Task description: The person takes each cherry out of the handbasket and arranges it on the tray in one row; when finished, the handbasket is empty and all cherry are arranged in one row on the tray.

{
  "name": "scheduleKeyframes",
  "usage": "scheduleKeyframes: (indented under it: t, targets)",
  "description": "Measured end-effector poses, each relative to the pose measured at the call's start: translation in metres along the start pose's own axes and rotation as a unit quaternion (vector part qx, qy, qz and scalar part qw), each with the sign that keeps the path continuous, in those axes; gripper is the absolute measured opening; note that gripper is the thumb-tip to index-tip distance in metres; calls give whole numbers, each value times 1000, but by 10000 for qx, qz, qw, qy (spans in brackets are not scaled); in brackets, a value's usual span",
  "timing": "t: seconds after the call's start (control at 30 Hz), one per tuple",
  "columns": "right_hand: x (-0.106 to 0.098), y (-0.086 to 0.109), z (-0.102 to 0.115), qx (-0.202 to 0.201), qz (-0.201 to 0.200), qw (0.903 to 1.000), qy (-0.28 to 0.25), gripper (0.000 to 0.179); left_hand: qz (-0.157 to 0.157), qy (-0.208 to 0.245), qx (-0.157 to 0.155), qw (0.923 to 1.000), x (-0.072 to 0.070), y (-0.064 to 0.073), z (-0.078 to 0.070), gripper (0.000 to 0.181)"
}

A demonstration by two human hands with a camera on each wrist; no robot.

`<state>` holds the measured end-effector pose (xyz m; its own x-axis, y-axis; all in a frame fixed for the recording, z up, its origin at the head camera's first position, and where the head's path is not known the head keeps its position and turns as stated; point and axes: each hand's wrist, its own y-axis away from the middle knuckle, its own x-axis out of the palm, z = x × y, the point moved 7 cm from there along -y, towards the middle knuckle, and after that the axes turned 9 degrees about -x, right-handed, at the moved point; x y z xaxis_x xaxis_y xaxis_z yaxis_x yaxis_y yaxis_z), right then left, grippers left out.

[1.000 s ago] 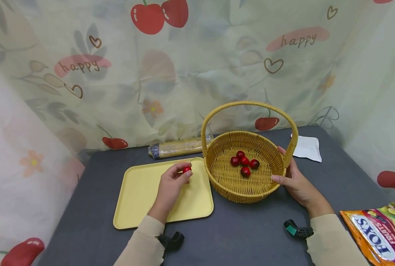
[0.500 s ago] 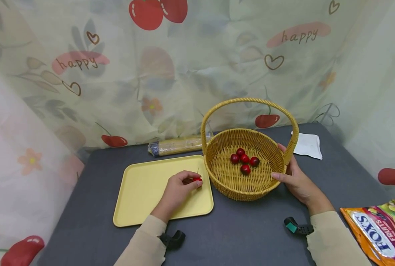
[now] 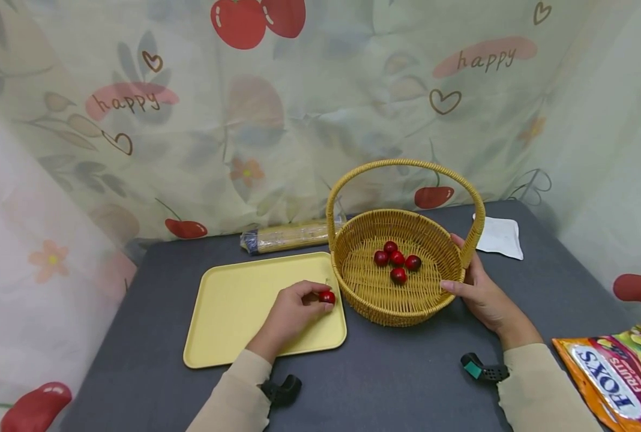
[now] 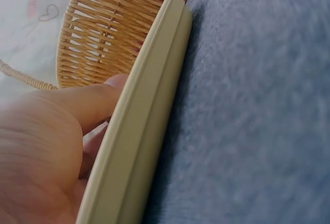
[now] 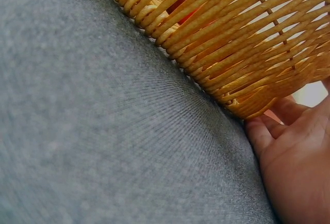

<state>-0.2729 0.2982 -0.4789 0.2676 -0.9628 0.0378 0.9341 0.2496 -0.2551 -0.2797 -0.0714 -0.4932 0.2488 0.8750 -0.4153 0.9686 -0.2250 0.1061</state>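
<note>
A red cherry (image 3: 327,297) with a thin stem sits between the thumb and fingertips of my left hand (image 3: 293,315), low over the right end of the yellow tray (image 3: 234,300). In the left wrist view, the tray's side (image 4: 139,116) hides the fingertips and the cherry. My right hand (image 3: 485,300) grips the right side of the wicker basket (image 3: 393,321), thumb over the rim and fingers behind the wall. Several dark red cherries (image 3: 398,276) lie grouped on the basket's floor. The right wrist view shows the basket wall (image 5: 232,44) low against the cloth.
A plastic-wrapped bundle (image 3: 288,237) lies behind the tray. At the back right is a white packet-like piece (image 3: 500,237). A bright Fox's Fruits bag (image 3: 614,381) lies beside the right forearm. The tall basket handle (image 3: 404,163) arches above the cherries. A printed curtain hangs behind the table.
My left hand has moved right and slightly down with the cherry, towards the tray's right edge. The right hand keeps its hold on the basket, and the cherries inside stay put.
</note>
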Motion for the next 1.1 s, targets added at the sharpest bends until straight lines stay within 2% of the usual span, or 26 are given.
scheduleKeyframes:
  t: [0.23, 0.67, 0.73, 0.87, 0.97, 1.1]
  targets:
    - [0, -1, 2, 0, 13, 10000, 26, 103, -160, -216, 104, 9996, 1, 0, -5, 29]
    - [1, 0, 2, -7, 53, 10000, 2, 104, -147, -280, 113, 9994, 5, 0, -5, 32]
    - [1, 1, 3, -69, 82, 9999, 3, 103, -178, -145, 79, 9997, 4, -1, -4, 32]
    - [1, 1, 3, -215, 145, 9997, -22, 101, -355, 441, -52, 9984, -1, -2, -1, 39]
    - [1, 1, 2, -238, 147, 9996, -32, 101, -444, 1004, -195, 9938, -5, -3, -1, 52]
    - [1, 1, 2, -213, 137, 9997, -17, 101, -378, 1506, -214, 9876, -8, -4, -4, 64]
